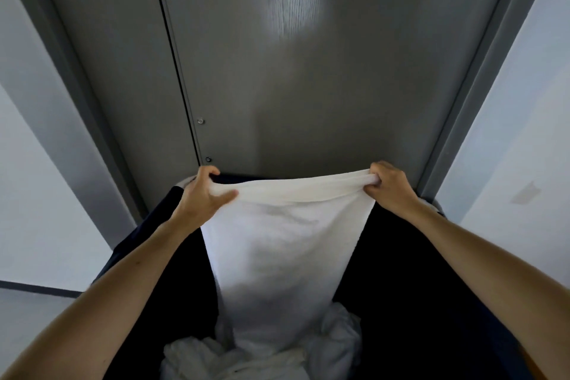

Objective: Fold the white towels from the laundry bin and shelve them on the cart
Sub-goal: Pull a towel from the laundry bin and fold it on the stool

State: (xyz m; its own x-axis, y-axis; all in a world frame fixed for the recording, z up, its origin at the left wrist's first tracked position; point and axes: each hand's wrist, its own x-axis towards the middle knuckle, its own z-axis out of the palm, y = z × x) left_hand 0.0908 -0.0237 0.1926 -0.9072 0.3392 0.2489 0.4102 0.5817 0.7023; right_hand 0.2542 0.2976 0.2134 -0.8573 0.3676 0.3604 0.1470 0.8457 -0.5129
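A white towel hangs stretched between my two hands above the dark laundry bin. My left hand grips its upper left corner, thumb over the cloth. My right hand pinches the bunched upper right corner. The towel's top edge sags slightly between them and its lower end reaches down into the bin. More crumpled white towels lie at the bottom of the bin, partly hidden behind the hanging one. No cart is in view.
A grey double door stands closed right behind the bin. Its frame runs up on both sides. White walls flank it, with a dark baseboard low on the left.
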